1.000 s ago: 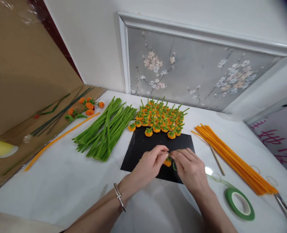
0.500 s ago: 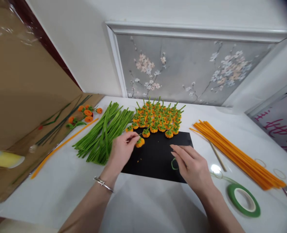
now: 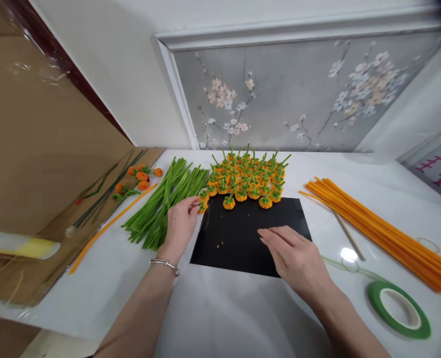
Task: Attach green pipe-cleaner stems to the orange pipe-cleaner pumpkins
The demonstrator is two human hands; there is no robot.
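Observation:
My left hand (image 3: 181, 221), with a silver bracelet at the wrist, pinches a small orange chenille pumpkin (image 3: 202, 207) with a green top. This pumpkin sits at the front left corner of a cluster of similar pumpkins (image 3: 243, 191), whose green stems point up. Over the right part of a black mat (image 3: 235, 238), my right hand (image 3: 295, 251) is closed, thumb against fingertips. Whether anything lies between those fingers is hidden. A bundle of green chenille stems (image 3: 161, 209) lies just left of my left hand.
To the right lie orange chenille stems (image 3: 381, 233), a thin stick (image 3: 349, 236) and a green tape roll (image 3: 375, 298). On the left are a single orange stem (image 3: 108, 231) and orange flowers (image 3: 142, 176) on cardboard. A framed floral panel (image 3: 280, 94) stands behind.
My left hand has carried the pumpkin left and up from over the mat to the cluster's front left corner. My right hand stays over the mat; the green loop beside it no longer shows.

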